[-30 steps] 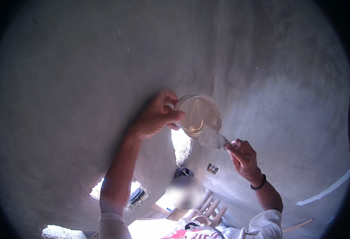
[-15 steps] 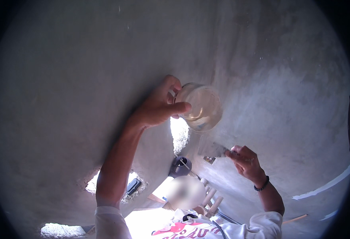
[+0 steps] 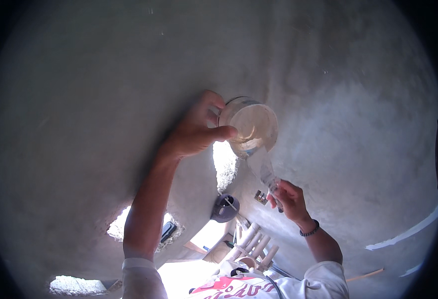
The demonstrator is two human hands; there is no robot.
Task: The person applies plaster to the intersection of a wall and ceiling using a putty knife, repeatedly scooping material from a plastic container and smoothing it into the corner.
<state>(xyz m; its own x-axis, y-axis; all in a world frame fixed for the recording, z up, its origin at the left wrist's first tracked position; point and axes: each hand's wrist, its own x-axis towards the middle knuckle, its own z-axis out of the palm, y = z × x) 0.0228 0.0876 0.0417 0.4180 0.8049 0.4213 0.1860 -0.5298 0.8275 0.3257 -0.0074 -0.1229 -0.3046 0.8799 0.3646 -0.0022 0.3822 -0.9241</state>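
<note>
My left hand (image 3: 196, 130) grips the near-left rim of a round, translucent tub (image 3: 266, 117), thumb over the edge and fingers behind it. The tub is tilted so that its pale inside shows, with some light, wet-looking material low on its wall. Below the tub, my right hand (image 3: 292, 203) is closed around the handle of a putty knife (image 3: 261, 167). The knife's broad, whitish-smeared blade points up and left, its tip at the tub's lower rim. Whether the blade touches the rim I cannot tell.
Grey plastered walls (image 3: 79, 124) surround me, with rough, bright openings (image 3: 226, 167). A dark device (image 3: 168, 231) rests in one opening. Below my hands are a dark purplish round container (image 3: 225, 208), a small fitting in the wall (image 3: 260, 197) and several pale pipes (image 3: 252, 244).
My right hand has moved left, turning the putty knife so its blade points up to the tub's rim. My left hand and the tub have shifted slightly, the tub's inside showing more clearly.
</note>
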